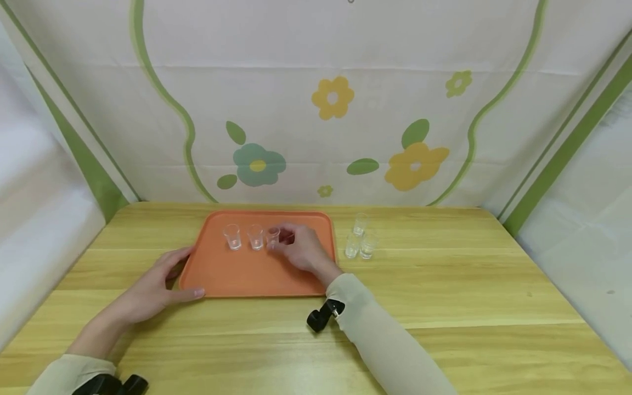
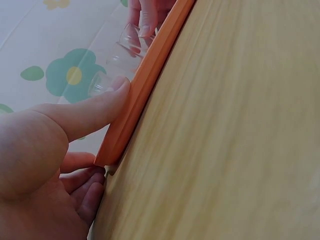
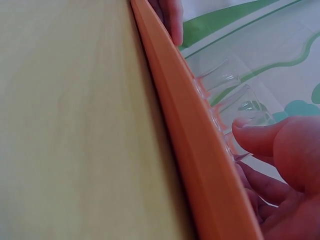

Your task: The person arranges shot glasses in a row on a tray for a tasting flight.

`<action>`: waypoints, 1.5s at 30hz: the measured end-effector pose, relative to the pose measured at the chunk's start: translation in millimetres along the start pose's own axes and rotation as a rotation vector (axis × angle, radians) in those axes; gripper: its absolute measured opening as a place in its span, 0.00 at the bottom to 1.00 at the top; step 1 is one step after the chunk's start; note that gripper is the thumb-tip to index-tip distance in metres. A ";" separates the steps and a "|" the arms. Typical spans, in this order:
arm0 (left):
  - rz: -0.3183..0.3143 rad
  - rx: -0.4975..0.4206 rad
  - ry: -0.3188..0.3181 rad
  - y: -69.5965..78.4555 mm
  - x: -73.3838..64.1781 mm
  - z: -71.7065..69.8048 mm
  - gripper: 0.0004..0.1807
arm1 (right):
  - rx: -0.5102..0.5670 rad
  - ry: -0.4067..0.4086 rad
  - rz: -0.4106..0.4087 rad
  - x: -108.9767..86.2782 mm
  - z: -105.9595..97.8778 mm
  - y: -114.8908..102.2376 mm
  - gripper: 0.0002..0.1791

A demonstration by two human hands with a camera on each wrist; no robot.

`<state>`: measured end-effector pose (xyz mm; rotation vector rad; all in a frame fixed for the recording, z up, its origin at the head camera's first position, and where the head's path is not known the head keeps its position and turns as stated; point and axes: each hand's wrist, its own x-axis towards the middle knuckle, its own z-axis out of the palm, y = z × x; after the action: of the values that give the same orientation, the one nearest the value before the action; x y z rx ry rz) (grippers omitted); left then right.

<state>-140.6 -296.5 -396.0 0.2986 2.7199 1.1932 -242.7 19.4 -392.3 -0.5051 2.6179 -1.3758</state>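
Note:
An orange tray (image 1: pixel 237 280) lies on the wooden table with three small clear shot glasses in a row on it. My right hand (image 1: pixel 301 249) pinches the rightmost shot glass (image 1: pixel 272 237) between thumb and fingers, upright at the tray floor. To its left stand the middle glass (image 1: pixel 255 237) and the left glass (image 1: pixel 232 237). At the tray's near left corner, my left hand (image 1: pixel 150 288) holds the rim. Its thumb (image 2: pixel 102 107) lies over the front rim in the left wrist view, and the other fingers curl around the side.
Right of the tray, three more shot glasses stand close together on the table: a rear one (image 1: pixel 361 225), a front left one (image 1: pixel 351 247) and a front right one (image 1: pixel 367 248). A white flowered cloth (image 1: pixel 296 55) hangs behind the table (image 1: pixel 469 285).

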 end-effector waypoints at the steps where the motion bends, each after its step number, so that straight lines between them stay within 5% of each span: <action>1: -0.005 0.007 0.000 0.2 -0.1 0.3 0.57 | -0.001 0.000 0.004 -0.2 -0.3 0.7 0.19; 20: -0.022 0.005 -0.006 -0.1 -1.4 -1.3 0.57 | -0.008 -0.002 -0.005 -10.0 -12.5 -5.6 0.32; 30: -0.023 -0.012 -0.006 -0.1 -0.6 -1.2 0.58 | -0.003 -0.008 -0.109 -21.2 -28.2 -7.2 0.28; 45: -0.003 0.006 0.002 1.4 -3.2 -0.4 0.56 | 0.024 0.118 -0.259 -36.1 -51.8 -19.7 0.21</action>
<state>-137.5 -296.6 -394.6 0.2942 2.7249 1.1859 -218.8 62.0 -347.7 -0.8085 2.7006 -1.5526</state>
